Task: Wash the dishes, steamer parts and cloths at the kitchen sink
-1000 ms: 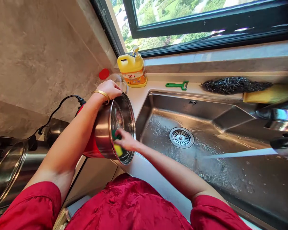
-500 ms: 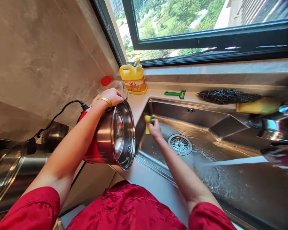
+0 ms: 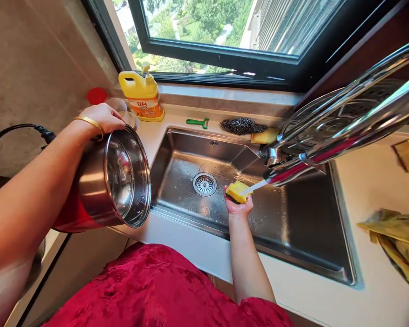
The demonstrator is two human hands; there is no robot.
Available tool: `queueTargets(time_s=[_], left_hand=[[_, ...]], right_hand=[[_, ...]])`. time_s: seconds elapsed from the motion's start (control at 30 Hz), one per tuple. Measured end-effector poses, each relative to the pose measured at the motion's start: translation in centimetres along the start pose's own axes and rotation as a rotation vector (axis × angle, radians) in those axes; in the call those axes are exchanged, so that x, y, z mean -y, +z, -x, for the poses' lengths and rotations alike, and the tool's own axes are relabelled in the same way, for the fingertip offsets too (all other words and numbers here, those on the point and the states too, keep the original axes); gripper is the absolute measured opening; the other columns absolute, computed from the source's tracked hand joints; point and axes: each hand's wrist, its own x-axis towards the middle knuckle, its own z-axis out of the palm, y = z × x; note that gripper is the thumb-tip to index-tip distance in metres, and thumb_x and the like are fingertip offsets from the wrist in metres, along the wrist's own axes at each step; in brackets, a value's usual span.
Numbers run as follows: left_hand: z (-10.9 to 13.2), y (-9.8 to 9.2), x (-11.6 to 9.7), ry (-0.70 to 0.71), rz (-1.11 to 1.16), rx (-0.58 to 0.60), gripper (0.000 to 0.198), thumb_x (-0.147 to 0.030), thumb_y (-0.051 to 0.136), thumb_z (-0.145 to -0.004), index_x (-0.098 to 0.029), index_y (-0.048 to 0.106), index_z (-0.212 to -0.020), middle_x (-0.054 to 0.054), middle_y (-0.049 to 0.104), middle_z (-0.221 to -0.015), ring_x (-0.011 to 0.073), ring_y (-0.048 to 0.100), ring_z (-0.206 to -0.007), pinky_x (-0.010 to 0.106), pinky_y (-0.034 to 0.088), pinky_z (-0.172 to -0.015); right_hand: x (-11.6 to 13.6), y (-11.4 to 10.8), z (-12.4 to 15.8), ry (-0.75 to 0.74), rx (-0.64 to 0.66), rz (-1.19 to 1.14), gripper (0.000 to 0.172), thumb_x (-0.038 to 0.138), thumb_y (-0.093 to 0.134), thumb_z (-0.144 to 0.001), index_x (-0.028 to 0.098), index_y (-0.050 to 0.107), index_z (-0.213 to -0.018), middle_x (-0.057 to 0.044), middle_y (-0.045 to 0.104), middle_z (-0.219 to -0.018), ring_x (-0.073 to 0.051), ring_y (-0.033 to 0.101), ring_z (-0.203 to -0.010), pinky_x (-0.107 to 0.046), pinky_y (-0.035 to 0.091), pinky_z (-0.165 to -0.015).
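Note:
My left hand (image 3: 104, 119) grips the upper rim of a steel pot with a red outer base (image 3: 95, 181). The pot lies tilted on its side, its wet mouth facing the sink. Over the sink (image 3: 313, 227), my right hand (image 3: 239, 206) holds a yellow and green sponge (image 3: 238, 191), palm up. A stream of water from the faucet (image 3: 276, 175) strikes the sponge. Left of that hand is the round drain strainer (image 3: 205, 184).
Behind the sink stand a yellow detergent jug (image 3: 145, 102), a green peeler (image 3: 197, 122), a dark steel-wool scourer (image 3: 241, 126) and another yellow sponge (image 3: 266, 135). A brownish cloth (image 3: 398, 236) lies on the right counter. A black power cord (image 3: 17, 127) runs at the left.
My right hand has moved right with the sponge, from the sink's left side into the water stream. The view has swung right. My left hand still holds the pot.

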Motion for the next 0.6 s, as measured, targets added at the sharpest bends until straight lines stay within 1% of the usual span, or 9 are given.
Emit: queueTargets(time_s=[0.07, 0.13, 0.23, 0.33, 0.43, 0.5, 0.53, 0.57, 0.6], left_hand=[[0.0, 0.0, 0.0, 0.013, -0.012, -0.012, 0.036, -0.032, 0.057, -0.077, -0.02, 0.07, -0.108, -0.001, 0.07, -0.092, 0.0128, 0.058, -0.077, 0.023, 0.044, -0.08], [0.1, 0.0, 0.0, 0.019, -0.019, -0.015, 0.035, -0.029, 0.057, -0.078, -0.02, 0.07, -0.108, 0.0, 0.07, -0.094, 0.0134, 0.058, -0.079, 0.023, 0.043, -0.081], [0.2, 0.0, -0.1, 0.014, 0.005, 0.002, 0.034, -0.031, 0.058, -0.079, -0.019, 0.07, -0.108, 0.001, 0.069, -0.098, 0.0141, 0.058, -0.083, 0.023, 0.042, -0.084], [0.2, -0.1, -0.1, 0.022, 0.012, 0.009, 0.033, -0.033, 0.058, -0.079, -0.02, 0.071, -0.107, 0.001, 0.069, -0.098, 0.0154, 0.058, -0.086, 0.024, 0.042, -0.087], [0.1, -0.1, 0.0, 0.035, 0.006, -0.007, 0.035, -0.035, 0.058, -0.077, -0.018, 0.071, -0.105, 0.002, 0.07, -0.096, 0.018, 0.059, -0.088, 0.026, 0.043, -0.087], [-0.1, -0.1, 0.1, 0.051, 0.015, -0.016, 0.036, -0.035, 0.059, -0.075, -0.018, 0.072, -0.104, 0.004, 0.07, -0.098, 0.0202, 0.06, -0.09, 0.028, 0.044, -0.087], [-0.2, -0.1, 0.1, 0.057, 0.022, -0.019, 0.035, -0.035, 0.06, -0.074, -0.019, 0.073, -0.103, 0.004, 0.071, -0.098, 0.0211, 0.061, -0.091, 0.028, 0.044, -0.086], [-0.3, -0.1, 0.1, 0.06, 0.031, -0.024, 0.034, -0.034, 0.06, -0.072, -0.021, 0.073, -0.101, 0.004, 0.071, -0.098, 0.0218, 0.062, -0.092, 0.027, 0.045, -0.085], [-0.4, 0.0, 0.1, 0.059, 0.04, -0.032, 0.032, -0.033, 0.061, -0.071, -0.024, 0.074, -0.099, 0.003, 0.072, -0.097, 0.0223, 0.063, -0.093, 0.027, 0.046, -0.085]], right_hand=[[0.3, 1.2, 0.2, 0.004, 0.048, -0.051, 0.049, 0.057, 0.03, -0.084, 0.022, 0.062, -0.094, -0.003, 0.068, -0.082, -0.021, 0.065, -0.08, -0.049, 0.052, -0.076], [0.7, 2.1, 0.7, 0.012, 0.083, -0.082, 0.06, 0.066, 0.024, -0.084, 0.022, 0.063, -0.099, -0.005, 0.068, -0.09, -0.021, 0.064, -0.083, -0.051, 0.051, -0.078], [1.1, 2.6, 1.5, 0.003, 0.144, -0.051, 0.059, 0.064, 0.025, -0.085, 0.023, 0.062, -0.103, -0.005, 0.067, -0.095, -0.02, 0.063, -0.084, -0.05, 0.05, -0.082], [0.9, 1.3, 1.7, -0.063, 0.144, 0.07, 0.051, 0.061, 0.031, -0.084, 0.024, 0.062, -0.102, -0.005, 0.066, -0.094, -0.019, 0.063, -0.083, -0.048, 0.049, -0.083], [-0.2, -0.6, 1.6, -0.164, 0.074, 0.32, 0.044, 0.061, 0.039, -0.078, 0.028, 0.06, -0.097, -0.001, 0.065, -0.087, -0.019, 0.063, -0.078, -0.046, 0.051, -0.077], [-1.7, -1.1, 1.6, -0.192, 0.016, 0.579, 0.042, 0.06, 0.048, -0.072, 0.028, 0.06, -0.096, 0.0, 0.064, -0.084, -0.019, 0.062, -0.075, -0.044, 0.052, -0.073], [-2.8, -0.9, 1.8, -0.213, 0.018, 0.736, 0.043, 0.058, 0.053, -0.069, 0.027, 0.06, -0.097, -0.001, 0.065, -0.084, -0.02, 0.062, -0.076, -0.044, 0.052, -0.074], [-4.1, -0.3, 2.1, -0.253, 0.054, 0.9, 0.045, 0.056, 0.058, -0.066, 0.025, 0.061, -0.099, -0.002, 0.065, -0.087, -0.022, 0.062, -0.079, -0.044, 0.051, -0.077], [-5.6, 0.6, 2.6, -0.318, 0.128, 1.056, 0.047, 0.052, 0.062, -0.064, 0.023, 0.063, -0.101, -0.004, 0.066, -0.09, -0.023, 0.062, -0.084, -0.046, 0.049, -0.083]])
